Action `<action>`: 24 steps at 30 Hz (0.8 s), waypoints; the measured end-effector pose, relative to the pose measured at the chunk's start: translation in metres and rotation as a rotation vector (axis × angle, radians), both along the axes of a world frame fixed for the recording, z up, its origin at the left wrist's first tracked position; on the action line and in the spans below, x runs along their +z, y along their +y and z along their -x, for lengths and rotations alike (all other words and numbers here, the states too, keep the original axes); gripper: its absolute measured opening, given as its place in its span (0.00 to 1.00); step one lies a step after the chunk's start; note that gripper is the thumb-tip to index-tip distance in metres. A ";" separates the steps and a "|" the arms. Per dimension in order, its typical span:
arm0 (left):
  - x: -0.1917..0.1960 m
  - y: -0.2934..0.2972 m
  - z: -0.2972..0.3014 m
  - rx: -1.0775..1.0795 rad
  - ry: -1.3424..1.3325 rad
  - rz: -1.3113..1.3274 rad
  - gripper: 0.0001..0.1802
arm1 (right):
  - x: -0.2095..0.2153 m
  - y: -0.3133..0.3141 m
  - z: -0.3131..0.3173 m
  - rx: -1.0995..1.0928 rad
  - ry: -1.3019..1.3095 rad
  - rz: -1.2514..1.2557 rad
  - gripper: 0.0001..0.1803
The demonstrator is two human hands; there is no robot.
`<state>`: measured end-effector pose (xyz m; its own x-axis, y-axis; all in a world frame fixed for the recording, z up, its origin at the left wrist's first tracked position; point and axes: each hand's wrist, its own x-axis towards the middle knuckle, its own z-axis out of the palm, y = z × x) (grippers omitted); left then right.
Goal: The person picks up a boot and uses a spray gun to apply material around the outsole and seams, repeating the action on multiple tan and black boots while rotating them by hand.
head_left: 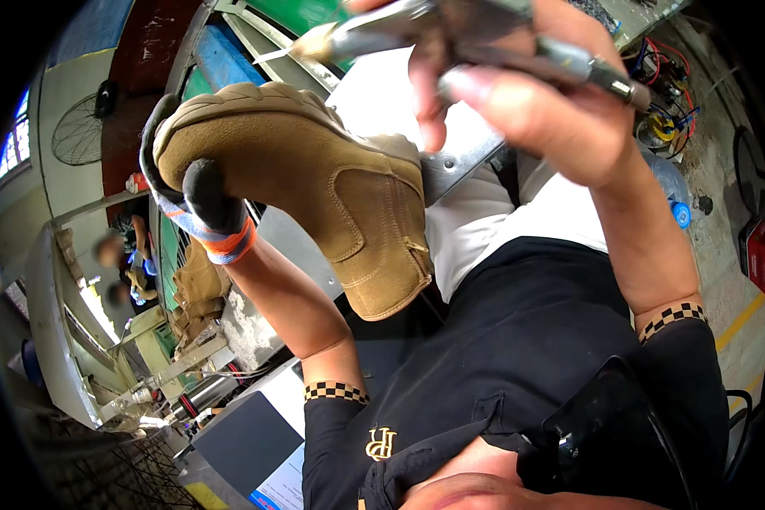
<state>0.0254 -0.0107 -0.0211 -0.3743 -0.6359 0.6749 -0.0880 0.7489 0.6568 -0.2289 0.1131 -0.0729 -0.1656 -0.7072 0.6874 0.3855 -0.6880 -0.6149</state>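
While left hand [197, 200] grips tan boot [314, 183], right hand [518, 81] holds tool [450, 34] above.

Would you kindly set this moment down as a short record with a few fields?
Left hand: left hand in a dark glove with an orange cuff, gripping a tan suede boot at the toe
Boot pose: raised, opening toward the person's body
Right hand: bare right hand holding a metal tool
Tool tip: pointed, just above the boot, contact unclear
Background: other tan boots on a bench at left
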 end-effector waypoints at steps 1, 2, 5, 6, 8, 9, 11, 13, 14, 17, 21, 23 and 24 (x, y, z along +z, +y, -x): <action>0.003 -0.003 -0.003 0.038 -0.011 0.028 0.43 | 0.002 -0.010 -0.005 -0.150 0.107 0.184 0.27; 0.002 0.000 0.004 0.027 -0.010 -0.001 0.43 | 0.004 -0.018 -0.008 -0.312 0.183 0.352 0.24; -0.002 -0.005 0.004 -0.051 0.033 -0.026 0.43 | 0.015 -0.057 -0.037 -0.388 0.171 0.669 0.15; -0.004 -0.011 -0.001 -0.039 0.037 -0.014 0.42 | 0.016 -0.064 -0.043 -0.326 0.165 0.655 0.13; -0.006 -0.015 -0.004 -0.034 0.059 -0.087 0.41 | 0.018 -0.055 -0.047 -0.299 0.188 0.466 0.14; -0.006 -0.020 -0.007 -0.035 0.013 -0.046 0.41 | 0.023 -0.042 -0.047 -0.304 0.212 0.326 0.16; -0.002 -0.022 -0.003 -0.039 -0.051 0.010 0.41 | 0.011 -0.038 -0.052 -0.364 0.245 0.163 0.18; -0.003 -0.034 -0.015 -0.116 -0.095 -0.045 0.40 | 0.002 -0.037 -0.054 -0.292 0.215 0.034 0.16; -0.005 -0.042 -0.022 -0.158 -0.115 -0.075 0.40 | -0.004 -0.035 -0.052 -0.284 0.214 0.000 0.15; -0.013 -0.057 -0.039 -0.205 -0.006 -0.250 0.39 | -0.023 -0.027 -0.054 -0.200 0.208 -0.121 0.15; -0.032 -0.069 -0.043 -0.331 0.073 -0.429 0.36 | -0.063 -0.026 -0.054 -0.393 0.387 -0.013 0.18; -0.038 -0.073 -0.036 -0.452 0.091 -0.534 0.34 | -0.083 -0.011 -0.064 -0.277 0.266 -0.208 0.20; -0.041 -0.074 -0.032 -0.513 0.096 -0.586 0.34 | -0.088 -0.004 -0.066 -0.238 0.229 -0.295 0.21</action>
<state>0.0577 -0.0843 -0.0625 -0.6750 -0.6615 0.3267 0.2522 0.2092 0.9448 -0.1625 0.1093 -0.1610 -0.2146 -0.8394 0.4994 0.0681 -0.5229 -0.8497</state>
